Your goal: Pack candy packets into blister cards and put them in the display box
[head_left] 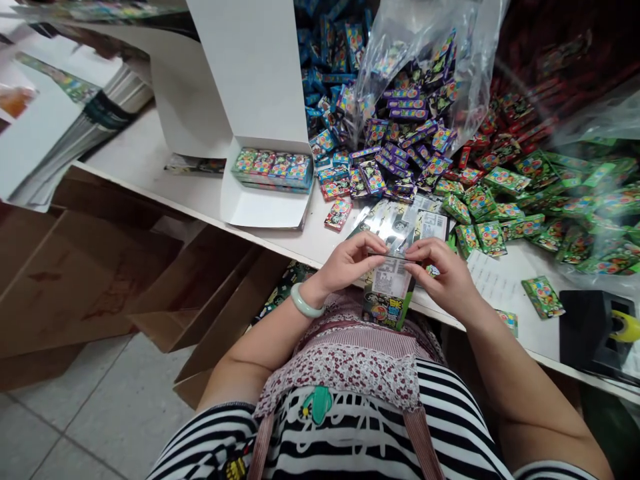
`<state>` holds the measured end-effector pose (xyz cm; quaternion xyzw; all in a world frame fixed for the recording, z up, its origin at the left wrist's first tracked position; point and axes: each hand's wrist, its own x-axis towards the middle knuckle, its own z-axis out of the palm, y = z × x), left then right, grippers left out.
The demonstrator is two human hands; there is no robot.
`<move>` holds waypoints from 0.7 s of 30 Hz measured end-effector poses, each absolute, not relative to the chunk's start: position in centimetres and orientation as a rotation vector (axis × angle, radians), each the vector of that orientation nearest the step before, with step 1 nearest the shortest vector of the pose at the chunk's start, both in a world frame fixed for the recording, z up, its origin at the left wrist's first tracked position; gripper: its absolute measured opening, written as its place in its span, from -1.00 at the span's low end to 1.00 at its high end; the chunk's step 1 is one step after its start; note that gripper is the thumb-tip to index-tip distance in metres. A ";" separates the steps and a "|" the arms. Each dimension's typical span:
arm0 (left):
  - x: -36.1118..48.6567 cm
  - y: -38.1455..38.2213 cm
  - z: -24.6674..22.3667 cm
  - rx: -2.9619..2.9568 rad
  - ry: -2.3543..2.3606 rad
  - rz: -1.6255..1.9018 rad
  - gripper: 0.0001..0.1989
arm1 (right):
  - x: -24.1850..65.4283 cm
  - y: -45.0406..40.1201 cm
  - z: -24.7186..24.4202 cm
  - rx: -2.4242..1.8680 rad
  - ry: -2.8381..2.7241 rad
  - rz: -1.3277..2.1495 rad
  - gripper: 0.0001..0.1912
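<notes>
Both hands hold a flat, glossy black-and-green printed pouch (387,307) by its upper edge, at the front of the white tabletop (320,247). On the left hand (353,263) and the right hand (443,273) alike, the grip is pinched closed, thumb to fingertips, with the edge between. The pouch's lower end hangs in front of the floral apron (345,373), so a loosened pinch would probably drop it towards the lap; an uneven pull could crease or tear it. The fingertips cover part of the edge, and the pouch is perhaps open there, though glare makes that hard to judge.

Just beyond the pouch lie glossy printed sheets or bags (395,223), partly covered by the hands; a forearm sweep could scatter them. Right of the pouch, a black tape dispenser (587,327) is cut off by the frame. Beyond the pouch, a loose heap of small purple cartons (395,160) could slide down if nudged. Farthest from the pouch, small red cartons (565,60) fade into shadow, their number unreadable.
</notes>
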<state>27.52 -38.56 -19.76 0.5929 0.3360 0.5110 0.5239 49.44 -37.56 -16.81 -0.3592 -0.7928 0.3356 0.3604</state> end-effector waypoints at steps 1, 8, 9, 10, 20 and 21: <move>27.6 -38.6 -19.8 1.419 0.812 1.219 -0.85 | 49.5 -37.7 -17.1 -0.927 -2.041 0.830 -0.99; 28.1 -38.3 -19.5 1.525 0.776 1.259 -0.94 | 49.4 -38.4 -17.9 -0.964 -1.906 0.842 -0.95; 28.1 -38.2 -19.5 1.538 0.778 1.258 -0.95 | 49.3 -38.5 -17.9 -0.972 -1.868 0.855 -0.95; 28.2 -38.2 -19.4 1.544 0.792 1.251 -0.95 | 49.1 -38.7 -18.0 -0.976 -1.834 0.863 -0.96; 27.7 -37.3 -18.9 1.475 1.011 1.133 -0.82 | 59.1 -36.1 -19.7 -1.424 -1.595 0.785 -0.78; 27.7 -37.1 -19.0 1.478 1.017 1.136 -0.81 | 61.0 -35.6 -20.2 -1.565 -1.572 0.674 -0.79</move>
